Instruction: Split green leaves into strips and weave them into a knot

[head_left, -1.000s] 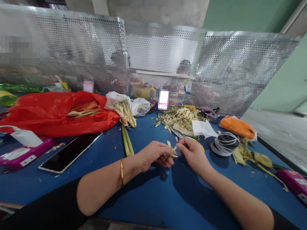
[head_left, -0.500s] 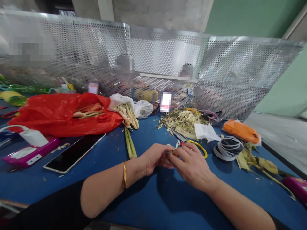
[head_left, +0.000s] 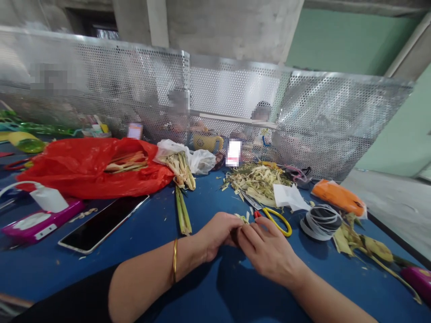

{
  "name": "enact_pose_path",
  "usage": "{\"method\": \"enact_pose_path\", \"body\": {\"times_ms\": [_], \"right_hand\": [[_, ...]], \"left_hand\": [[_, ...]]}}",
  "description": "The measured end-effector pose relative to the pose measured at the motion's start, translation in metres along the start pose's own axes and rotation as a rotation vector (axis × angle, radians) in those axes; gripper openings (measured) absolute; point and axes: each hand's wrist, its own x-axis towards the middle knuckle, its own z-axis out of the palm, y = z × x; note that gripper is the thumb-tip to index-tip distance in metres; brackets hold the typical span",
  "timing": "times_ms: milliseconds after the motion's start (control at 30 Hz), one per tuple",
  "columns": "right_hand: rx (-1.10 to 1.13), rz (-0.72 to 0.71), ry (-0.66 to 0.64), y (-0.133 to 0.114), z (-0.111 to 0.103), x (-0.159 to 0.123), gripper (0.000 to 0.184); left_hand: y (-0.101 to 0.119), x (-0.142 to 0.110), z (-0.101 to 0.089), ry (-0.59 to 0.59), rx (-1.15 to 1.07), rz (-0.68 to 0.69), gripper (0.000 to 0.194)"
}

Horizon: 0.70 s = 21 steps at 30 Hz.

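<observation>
My left hand (head_left: 217,235), with a gold bangle at the wrist, is closed with its fingertips against those of my right hand (head_left: 271,251). Between them a small pale green strip of plant (head_left: 244,218) pokes up; most of it is hidden by the fingers. My right fingers are curled and pinched on the same piece. Just beyond the right hand lie scissors (head_left: 281,220) with yellow and red handles, blades toward a heap of shredded plant strips (head_left: 257,179). Left of my hands lies a green stalk (head_left: 182,211) below a bundle of dry husks (head_left: 182,170).
A phone (head_left: 104,224), a purple power strip (head_left: 43,222) and a red plastic bag (head_left: 81,166) lie on the left. To the right are white paper (head_left: 289,196), a spool of white cord (head_left: 320,223) and an orange packet (head_left: 338,196). A perforated metal screen (head_left: 232,89) stands behind, people beyond it.
The view has tilted up slightly, so everything sits lower. My hands stay together, and more of the pale green strip shows above the fingertips.
</observation>
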Motion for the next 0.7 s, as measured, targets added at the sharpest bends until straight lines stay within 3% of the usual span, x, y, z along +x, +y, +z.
{"method": "enact_pose_path", "body": {"times_ms": [267, 433, 700], "right_hand": [[-0.062, -0.022, -0.029, -0.0001, 0.0003, -0.0011, 0.032], [-0.114, -0.073, -0.020, 0.0020, -0.0018, -0.0018, 0.030], [-0.095, 0.040, 0.000, 0.0065, 0.0028, -0.0010, 0.027]], "left_hand": [[0.0005, -0.0015, 0.0034, 0.052, 0.027, -0.002, 0.010], [0.0018, -0.0025, 0.0034, 0.027, 0.019, -0.010, 0.011], [-0.0015, -0.0003, 0.0005, -0.018, -0.023, 0.004, 0.024]]}}
